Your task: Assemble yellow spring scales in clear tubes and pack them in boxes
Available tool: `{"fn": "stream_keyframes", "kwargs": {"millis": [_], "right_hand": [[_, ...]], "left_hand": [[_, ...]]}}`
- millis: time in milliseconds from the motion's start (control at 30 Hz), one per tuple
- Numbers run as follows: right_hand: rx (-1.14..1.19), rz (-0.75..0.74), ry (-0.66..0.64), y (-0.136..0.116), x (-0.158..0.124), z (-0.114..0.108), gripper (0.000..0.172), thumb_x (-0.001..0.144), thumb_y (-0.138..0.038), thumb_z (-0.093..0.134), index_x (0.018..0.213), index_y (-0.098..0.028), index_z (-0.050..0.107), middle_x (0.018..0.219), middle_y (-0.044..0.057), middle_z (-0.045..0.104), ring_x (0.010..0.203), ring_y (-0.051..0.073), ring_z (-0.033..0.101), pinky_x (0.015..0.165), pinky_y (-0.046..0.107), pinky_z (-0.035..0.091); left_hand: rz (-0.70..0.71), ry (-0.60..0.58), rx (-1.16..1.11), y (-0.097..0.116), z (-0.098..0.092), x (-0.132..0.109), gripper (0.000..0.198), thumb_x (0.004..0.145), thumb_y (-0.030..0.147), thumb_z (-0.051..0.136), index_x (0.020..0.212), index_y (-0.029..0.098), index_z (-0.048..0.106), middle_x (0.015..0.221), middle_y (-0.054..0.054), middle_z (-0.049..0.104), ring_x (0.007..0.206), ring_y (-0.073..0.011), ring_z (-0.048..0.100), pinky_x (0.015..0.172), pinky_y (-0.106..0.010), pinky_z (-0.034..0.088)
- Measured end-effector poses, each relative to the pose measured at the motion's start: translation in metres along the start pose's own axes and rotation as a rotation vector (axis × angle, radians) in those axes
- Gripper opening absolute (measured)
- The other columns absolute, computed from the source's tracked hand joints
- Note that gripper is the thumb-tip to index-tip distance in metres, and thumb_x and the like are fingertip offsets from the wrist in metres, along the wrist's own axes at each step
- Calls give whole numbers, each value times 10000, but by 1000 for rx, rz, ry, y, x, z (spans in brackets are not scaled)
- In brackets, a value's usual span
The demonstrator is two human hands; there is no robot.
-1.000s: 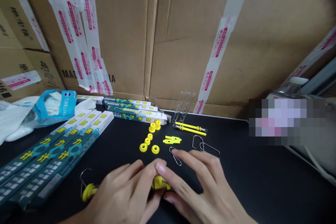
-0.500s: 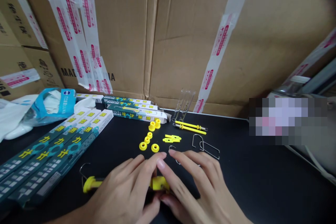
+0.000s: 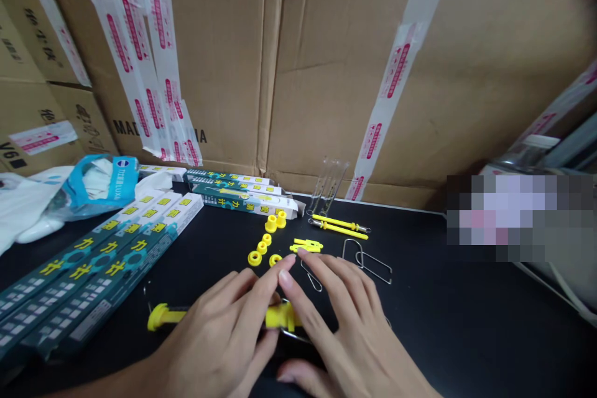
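The yellow plastic rod [image 3: 282,317] passes beneath the left hand [image 3: 219,329], whose fingers are closed over it; the right hand [image 3: 349,329] adjoins its thicker end, grip indeterminate.

Black tabletop [image 3: 443,311], yellow plastic rings [image 3: 254,258], bent wire clips [image 3: 373,263], green boxes [image 3: 107,255]

Right hand [image 3: 349,329] slid forward; yellow rod [image 3: 163,317] moved too.

Left hand [image 3: 217,336] and right hand [image 3: 349,329] clasp yellow rod [image 3: 280,317].
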State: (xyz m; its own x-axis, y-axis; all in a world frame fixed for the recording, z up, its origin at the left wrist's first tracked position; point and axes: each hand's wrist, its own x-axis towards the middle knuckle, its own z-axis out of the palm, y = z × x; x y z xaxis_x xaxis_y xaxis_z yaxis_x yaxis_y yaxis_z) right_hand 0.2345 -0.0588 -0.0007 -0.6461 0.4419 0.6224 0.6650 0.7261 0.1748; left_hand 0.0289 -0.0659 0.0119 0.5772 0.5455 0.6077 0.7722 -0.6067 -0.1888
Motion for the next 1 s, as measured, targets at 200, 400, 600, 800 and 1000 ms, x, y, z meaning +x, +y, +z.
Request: {"fn": "stream_keyframes", "kwargs": {"millis": [200, 400, 600, 800, 1000], "right_hand": [[-185, 68, 34, -7, -7, 2, 538, 1006, -421, 510, 1447, -113, 486, 1265, 143, 674, 1114, 330, 533, 963, 519, 341], [-308, 68, 78, -12, -11, 3, 542, 1007, -417, 509, 1431, -79, 511, 1071, 125, 738, 981, 311, 553, 913, 524, 354], [-350, 74, 51, -11, -12, 3, 553, 1020, -446, 456, 1405, -57, 540, 1062, 137, 729, 941, 312, 551, 878, 515, 360], [-274, 118, 128, -11, -12, 3, 575, 981, -551, 504, 1317, -99, 619, 1154, 167, 699, 1026, 337, 545, 913, 517, 373], [-356, 73, 99, -6, -15, 2, 751, 946, -551, 548, 1479, -36, 425, 1370, 271, 558, 1161, 406, 519, 924, 536, 394]], "left_hand": [[4, -50, -67, 2, 1, 0, 393, 935, 78, 264, 1290, 111, 428, 940, -83, 801, 785, -201, 768, 675, -279, 608], [23, -6, -66, 3, 0, -2, 383, 970, 88, 248, 1298, 122, 443, 992, -51, 809, 777, -180, 776, 681, -277, 597], [4, 33, -140, 4, 0, -1, 400, 1016, 93, 249, 1369, 118, 436, 957, 3, 811, 717, -134, 765, 722, -263, 561], [104, 1, -166, 1, 2, -1, 440, 1089, 250, 195, 1442, 89, 404, 912, -31, 796, 648, -144, 726, 649, -282, 534], [160, -35, -155, 0, 1, -3, 443, 1087, 214, 178, 1417, 209, 474, 785, 34, 757, 627, -149, 715, 611, -281, 521]]}}
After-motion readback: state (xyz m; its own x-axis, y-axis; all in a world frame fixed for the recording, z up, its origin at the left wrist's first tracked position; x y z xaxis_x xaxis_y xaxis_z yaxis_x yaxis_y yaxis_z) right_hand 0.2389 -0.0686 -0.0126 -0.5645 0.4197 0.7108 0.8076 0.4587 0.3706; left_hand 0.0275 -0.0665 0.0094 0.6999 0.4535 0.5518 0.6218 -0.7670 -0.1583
